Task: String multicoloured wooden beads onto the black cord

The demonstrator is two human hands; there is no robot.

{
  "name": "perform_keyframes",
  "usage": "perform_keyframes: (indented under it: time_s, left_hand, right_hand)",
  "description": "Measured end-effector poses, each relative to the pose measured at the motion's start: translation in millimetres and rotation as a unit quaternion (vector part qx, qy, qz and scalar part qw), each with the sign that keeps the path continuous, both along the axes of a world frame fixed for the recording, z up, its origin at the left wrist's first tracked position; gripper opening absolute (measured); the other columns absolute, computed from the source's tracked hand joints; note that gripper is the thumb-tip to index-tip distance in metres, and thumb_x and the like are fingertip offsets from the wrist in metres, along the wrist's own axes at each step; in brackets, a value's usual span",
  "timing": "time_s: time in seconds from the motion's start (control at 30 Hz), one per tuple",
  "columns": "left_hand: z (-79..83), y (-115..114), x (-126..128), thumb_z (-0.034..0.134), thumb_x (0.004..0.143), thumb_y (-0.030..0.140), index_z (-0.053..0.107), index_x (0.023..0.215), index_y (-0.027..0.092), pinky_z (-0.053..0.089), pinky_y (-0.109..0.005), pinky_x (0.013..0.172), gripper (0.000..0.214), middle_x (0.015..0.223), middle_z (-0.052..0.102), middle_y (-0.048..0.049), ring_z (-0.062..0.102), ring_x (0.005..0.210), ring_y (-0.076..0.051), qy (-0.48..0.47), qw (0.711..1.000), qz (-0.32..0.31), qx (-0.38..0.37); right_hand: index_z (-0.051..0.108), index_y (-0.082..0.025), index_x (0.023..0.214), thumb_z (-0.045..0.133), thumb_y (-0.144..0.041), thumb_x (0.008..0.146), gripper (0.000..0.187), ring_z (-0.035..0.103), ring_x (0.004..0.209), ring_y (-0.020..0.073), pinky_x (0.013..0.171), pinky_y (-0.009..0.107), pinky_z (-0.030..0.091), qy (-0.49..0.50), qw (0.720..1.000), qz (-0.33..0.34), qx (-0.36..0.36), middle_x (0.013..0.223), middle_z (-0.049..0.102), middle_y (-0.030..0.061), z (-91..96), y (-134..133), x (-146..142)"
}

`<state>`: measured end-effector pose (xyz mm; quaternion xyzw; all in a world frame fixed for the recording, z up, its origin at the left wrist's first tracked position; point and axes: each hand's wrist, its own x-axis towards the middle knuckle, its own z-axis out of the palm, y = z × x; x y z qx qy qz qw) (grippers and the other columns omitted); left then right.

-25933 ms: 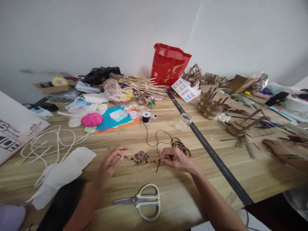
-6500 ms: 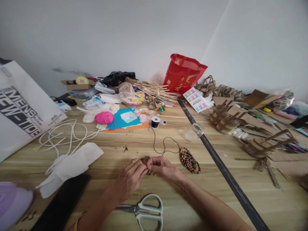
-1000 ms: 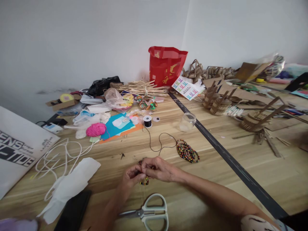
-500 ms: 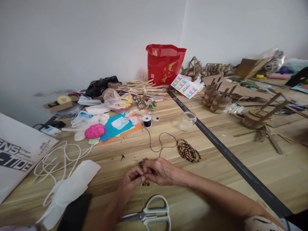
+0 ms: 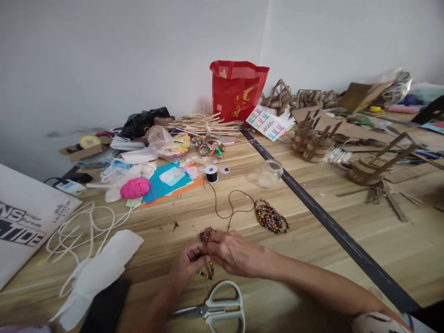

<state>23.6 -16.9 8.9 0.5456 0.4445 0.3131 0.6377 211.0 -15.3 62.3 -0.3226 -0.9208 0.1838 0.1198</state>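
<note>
Your clear jar stands upright beside the black strip, beyond the bracelets. Farther back on the left, the open box holds a yellow roll, and a thin plastic bag near it has something yellow showing at its side. The red bag stands near the wall; you cannot see what it contains. Two baskets sit close together right of the strip, a third nearer you. Your left hand and right hand meet at the fingertips, both pinching the bead strand, which hangs below them; the exact gripping spot is hidden. Loose beads lie just beyond your fingers, and black cord winds from the spool toward your right hand. The scissors lie closest to you, just below the strand.
</note>
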Motion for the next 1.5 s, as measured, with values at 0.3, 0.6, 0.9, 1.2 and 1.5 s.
perform_keyframes:
  time_s: [0.3, 0.6, 0.9, 1.2, 1.5]
  left_hand:
    - [1.6, 0, -2, 0.070, 0.068, 0.033, 0.059, 0.062, 0.014, 0.038, -0.023, 0.056, 0.023, 0.058, 0.057, 0.0001, 0.051, 0.057, -0.014, 0.017, 0.999, -0.017, 0.035]
    - [2.3, -8, 2, 0.051, 0.062, 0.016, 0.049, 0.058, 0.017, 0.031, -0.024, 0.053, 0.005, 0.057, 0.043, 0.0025, 0.040, 0.057, -0.013, 0.101, 0.987, -0.023, 0.121]
    - [6.0, -7, 3, 0.052, 0.061, 0.017, 0.045, 0.057, 0.018, 0.027, -0.023, 0.051, 0.008, 0.055, 0.036, 0.0041, 0.034, 0.054, -0.012, 0.076, 0.992, -0.022, 0.095]
    - [5.4, -4, -1, 0.061, 0.065, 0.023, 0.051, 0.058, 0.017, 0.032, -0.023, 0.054, 0.014, 0.056, 0.045, 0.0025, 0.040, 0.057, -0.013, 0.041, 0.996, -0.032, 0.079]
    - [13.6, 1, -9, 0.078, 0.061, 0.035, 0.063, 0.072, 0.014, 0.039, -0.022, 0.055, 0.028, 0.060, 0.060, 0.0013, 0.052, 0.057, -0.011, -0.020, 0.999, -0.005, -0.047]
  right_hand:
    - [0.053, -0.013, 0.101, 0.047, -0.014, 0.090, 0.013, 0.055, 0.093, 0.0203, 0.071, 0.029, 0.045, -0.032, 0.997, 0.007, 0.076, 0.099, 0.056, 0.0100, -7.1, -2, -2]
    - [0.058, -0.013, 0.096, 0.053, -0.009, 0.084, 0.014, 0.057, 0.082, 0.0169, 0.065, 0.024, 0.042, -0.044, 0.998, 0.036, 0.028, 0.090, 0.059, 0.0075, -1.6, -3, -4]
    - [0.060, -0.012, 0.096, 0.051, -0.007, 0.083, 0.017, 0.056, 0.075, 0.0159, 0.060, 0.024, 0.040, -0.062, 0.996, 0.057, 0.029, 0.085, 0.060, 0.0073, 6.3, -2, -2]
    - [0.060, -0.013, 0.093, 0.051, -0.007, 0.084, 0.014, 0.054, 0.069, 0.0135, 0.057, 0.022, 0.037, -0.045, 0.997, 0.051, 0.025, 0.084, 0.059, 0.0064, 4.0, -1, -2]
    - [0.062, -0.017, 0.082, 0.055, -0.017, 0.087, 0.009, 0.058, 0.072, 0.0109, 0.060, 0.018, 0.033, 0.064, 0.996, -0.009, -0.055, 0.081, 0.064, 0.0007, -11.8, 18, 6]
